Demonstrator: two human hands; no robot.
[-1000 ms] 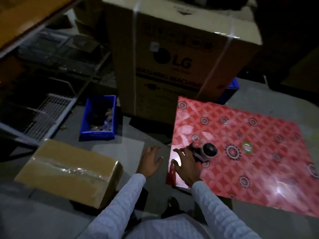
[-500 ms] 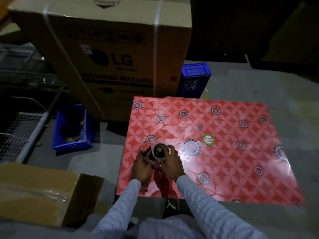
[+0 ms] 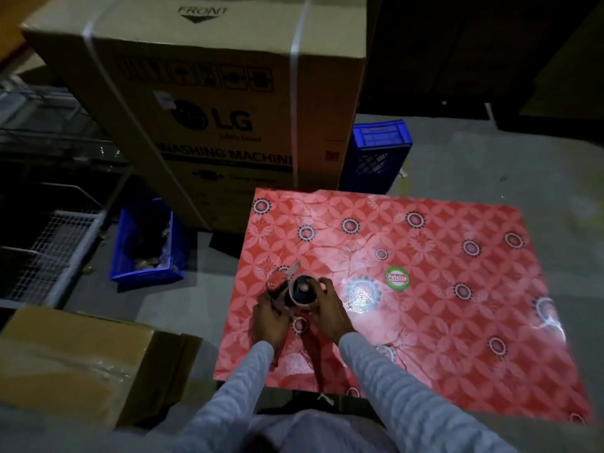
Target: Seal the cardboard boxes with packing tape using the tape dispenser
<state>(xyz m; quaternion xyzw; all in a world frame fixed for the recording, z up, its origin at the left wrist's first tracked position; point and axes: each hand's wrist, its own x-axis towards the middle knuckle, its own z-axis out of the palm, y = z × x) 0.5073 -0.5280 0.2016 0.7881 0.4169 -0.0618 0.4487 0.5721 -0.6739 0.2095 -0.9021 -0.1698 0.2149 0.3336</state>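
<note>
A red tape dispenser (image 3: 283,285) with a roll of tape (image 3: 302,291) sits on a low table covered in a red patterned sheet (image 3: 425,289). My left hand (image 3: 269,318) grips the dispenser's handle side. My right hand (image 3: 328,310) curls its fingers around the tape roll. A cardboard box (image 3: 65,364) with clear tape along its top seam lies on the floor to my left, apart from both hands.
A tall LG washing machine carton (image 3: 228,103) stands behind the table. A blue bin (image 3: 147,246) sits on the floor to its left, a blue crate (image 3: 379,155) to its right. Wire racks (image 3: 49,250) fill the far left. Grey floor lies right of the table.
My left hand moved from the floor onto the dispenser, joining my right hand. My view swung right, so the taped box slid toward the lower left edge.
</note>
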